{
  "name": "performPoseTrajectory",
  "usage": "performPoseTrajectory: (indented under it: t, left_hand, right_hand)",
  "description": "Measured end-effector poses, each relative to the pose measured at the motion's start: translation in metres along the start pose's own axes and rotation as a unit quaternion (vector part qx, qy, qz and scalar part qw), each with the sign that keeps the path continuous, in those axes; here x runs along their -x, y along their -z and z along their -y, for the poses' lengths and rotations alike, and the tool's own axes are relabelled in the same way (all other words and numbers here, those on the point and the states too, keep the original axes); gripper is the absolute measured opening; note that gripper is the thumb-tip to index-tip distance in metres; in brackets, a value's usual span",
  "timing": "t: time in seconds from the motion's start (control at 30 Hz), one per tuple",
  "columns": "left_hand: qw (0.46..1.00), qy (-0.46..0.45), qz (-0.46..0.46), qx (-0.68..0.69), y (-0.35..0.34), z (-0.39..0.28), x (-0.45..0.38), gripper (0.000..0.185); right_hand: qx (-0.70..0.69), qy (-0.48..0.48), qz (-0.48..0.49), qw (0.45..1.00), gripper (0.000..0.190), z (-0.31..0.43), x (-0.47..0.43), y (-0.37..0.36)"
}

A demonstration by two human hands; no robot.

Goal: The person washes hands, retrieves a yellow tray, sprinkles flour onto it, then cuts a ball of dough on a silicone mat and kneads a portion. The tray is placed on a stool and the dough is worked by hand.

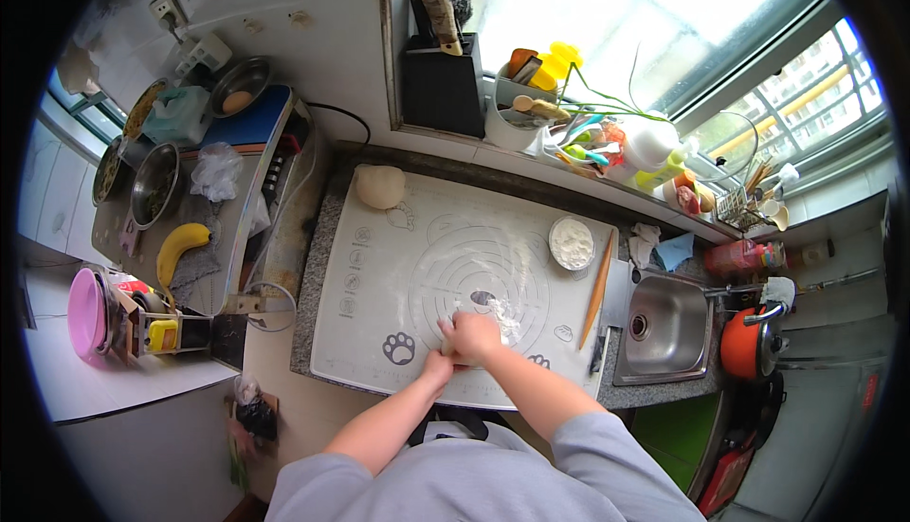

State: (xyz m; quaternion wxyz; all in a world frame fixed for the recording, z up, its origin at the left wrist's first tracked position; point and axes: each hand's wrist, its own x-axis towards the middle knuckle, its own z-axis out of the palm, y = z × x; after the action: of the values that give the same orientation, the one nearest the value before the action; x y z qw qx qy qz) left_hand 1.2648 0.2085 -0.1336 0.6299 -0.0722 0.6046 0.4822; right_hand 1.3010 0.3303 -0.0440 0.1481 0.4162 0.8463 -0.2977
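My right hand [475, 337] is curled over a piece of dough [446, 346] near the front of the white silicone pastry mat [377, 330]. My left hand [437, 367] grips the same piece from the near left, and the two hands nearly touch. Most of that piece is hidden under my fingers. Loose flour [506, 319] lies just right of my right hand, over the printed rings. At the mat's far left corner rests a large round lump of dough [381, 187]. A bowl of flour [571, 243] and a tapered wooden rolling pin [597, 289] lie toward the right.
A cleaver [617, 293] lies between the mat and the steel sink [668, 330]. On the left, a side table holds a banana [179, 248], steel bowls [156, 184] and a bowl with an egg [240, 87]. A knife block [442, 84] and utensil holders line the windowsill.
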Motion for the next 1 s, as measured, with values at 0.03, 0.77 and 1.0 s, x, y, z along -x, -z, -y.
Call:
performPoseTrajectory:
  t: [0.03, 0.77, 1.0]
  left_hand:
    - [1.0, -0.01, -0.009, -0.012, 0.001, 0.002, -0.003, 0.024]
    - [0.998, -0.009, 0.068, 0.007, 0.006, -0.001, 0.012, 0.038]
    - [0.995, -0.022, -0.022, -0.098, 0.007, 0.006, 0.005, 0.041]
  right_hand:
    - [-0.004, -0.021, 0.001, 1.0, 0.04, 0.001, 0.012, -0.002]
    - [0.002, 0.079, -0.214, 0.974, 0.029, -0.007, -0.035, -0.018]
    - [-0.037, -0.02, -0.088, 0.995, 0.036, 0.002, 0.032, -0.021]
